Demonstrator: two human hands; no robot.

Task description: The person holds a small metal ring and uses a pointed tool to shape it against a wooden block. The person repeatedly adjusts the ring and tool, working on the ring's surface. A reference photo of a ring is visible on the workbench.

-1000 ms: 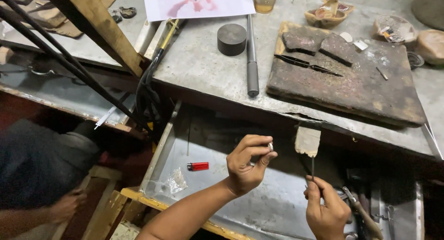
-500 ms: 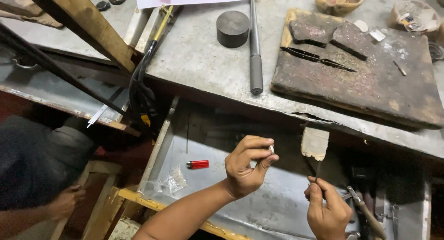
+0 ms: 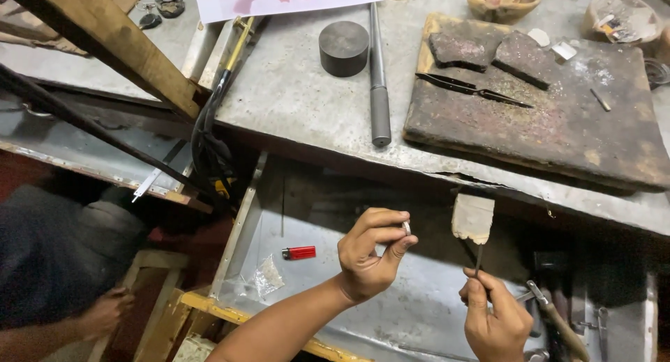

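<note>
We pinched a small ring (image 3: 406,227) in left hand (image 3: 368,256), right hand (image 3: 494,319) gripping thin file (image 3: 477,259) beside bench peg (image 3: 473,217) for support.

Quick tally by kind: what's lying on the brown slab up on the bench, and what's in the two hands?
On the brown slab:
Dark flat stone pieces: 2
Tweezers: 1
Small white pieces: 2
Left hand, small pale metal piece: 1
Right hand, thin tool: 1
Total: 7

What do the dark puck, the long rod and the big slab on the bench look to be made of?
Puck: probably steel, dull dark grey with a smooth flat top.
Rod: metal, grey with a soft sheen.
Slab: likely wood, brown, scorched and stained.
</note>
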